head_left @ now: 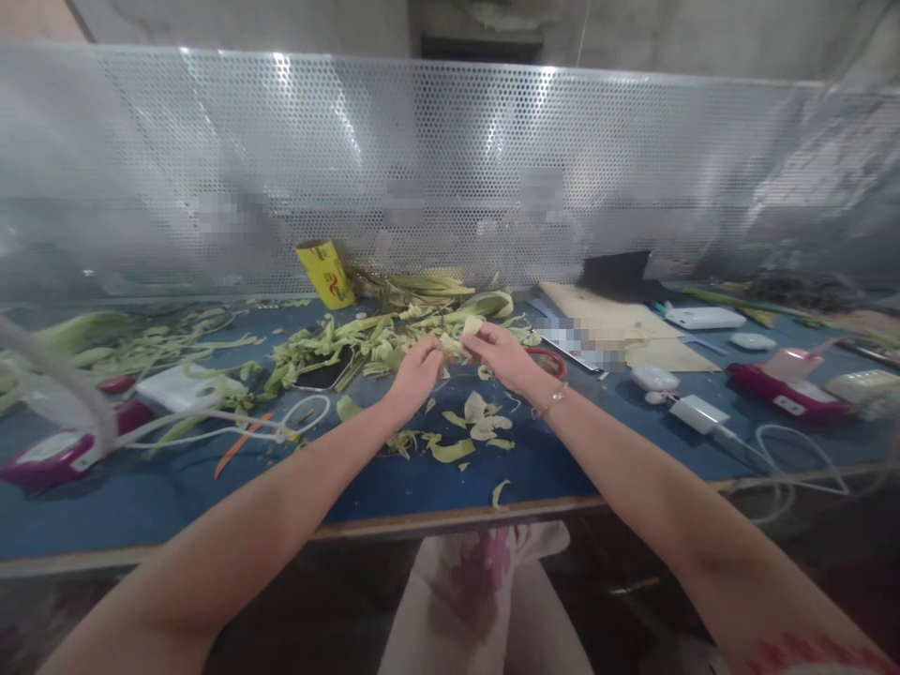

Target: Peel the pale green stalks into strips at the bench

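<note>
Pale green, a thin piece of plant [472, 325] lay at the tips of the right hand [502, 356], pinched between its thumb and fingers; the left hand [420, 366] was just beside it, its fingers drawn together, though whether they gripped anything could not be told; the piece lay beyond the left fingertips and a little to their right, so that the right hand was the nearer; its long axis was too small to fix with certainty, but it seemed to tilt up and away from the fingers; beyond the fingertips and to their left spread a heap of green trimmings [309, 352], with a yellow tube [325, 274] standing tilted behind it; nearer the wearer than the fingers, pale scraps [482, 417] were strewn on the blue tabletop [422, 492]; just right of the right fingers, partly hidden by that hand, curved a red loop [552, 359]; well to the right of both hands lay a white charger [699, 412], its cable trailing towards the table edge.
</note>
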The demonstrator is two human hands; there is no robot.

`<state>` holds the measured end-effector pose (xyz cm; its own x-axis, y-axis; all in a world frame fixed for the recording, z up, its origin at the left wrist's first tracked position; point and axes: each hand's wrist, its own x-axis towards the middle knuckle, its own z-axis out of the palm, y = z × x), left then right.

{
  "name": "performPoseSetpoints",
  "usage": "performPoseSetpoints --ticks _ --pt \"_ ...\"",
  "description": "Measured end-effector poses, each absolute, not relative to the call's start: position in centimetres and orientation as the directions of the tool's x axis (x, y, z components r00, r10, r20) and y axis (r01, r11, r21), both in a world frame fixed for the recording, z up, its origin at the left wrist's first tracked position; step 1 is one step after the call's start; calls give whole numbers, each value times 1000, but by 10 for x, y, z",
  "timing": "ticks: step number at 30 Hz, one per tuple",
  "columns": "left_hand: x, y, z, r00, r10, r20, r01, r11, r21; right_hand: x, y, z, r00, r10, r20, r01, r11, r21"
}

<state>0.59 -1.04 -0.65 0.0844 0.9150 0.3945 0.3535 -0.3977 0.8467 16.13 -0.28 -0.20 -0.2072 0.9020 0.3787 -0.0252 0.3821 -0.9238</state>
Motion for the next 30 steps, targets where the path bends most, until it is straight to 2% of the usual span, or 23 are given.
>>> performPoseSetpoints --ticks 3,7,10,14,20,23,27,30 --pt "7 -10 -7 91 917 389 407 -391 825 157 -4 -2 -160 888 430 28 440 -898" --pt "13 -11 -13 -69 902 426 315 -386 867 147 -9 -2 -35 874 484 175 482 -858" --pt "17 -15 -14 -94 868 487 316 -438 842 136 -15 -2 43 872 488 202 470 -859" --pt "18 -23 -10 -37 804 594 407 -531 743 128 -20 -4 67 906 417 122 408 -905" --pt "19 -29 -6 147 707 692 514 -653 557 129 -18 -7 143 874 464 1 469 -883" --pt "19 -28 -7 216 632 744 529 -716 455 130 -16 -9 148 900 409 -103 425 -899" --pt "18 -25 -10 324 568 757 536 -769 348 130 -12 -10 116 937 328 -238 347 -907" --pt "18 -25 -10 370 550 749 545 -781 304 130 -11 -10 139 936 324 -227 349 -909"
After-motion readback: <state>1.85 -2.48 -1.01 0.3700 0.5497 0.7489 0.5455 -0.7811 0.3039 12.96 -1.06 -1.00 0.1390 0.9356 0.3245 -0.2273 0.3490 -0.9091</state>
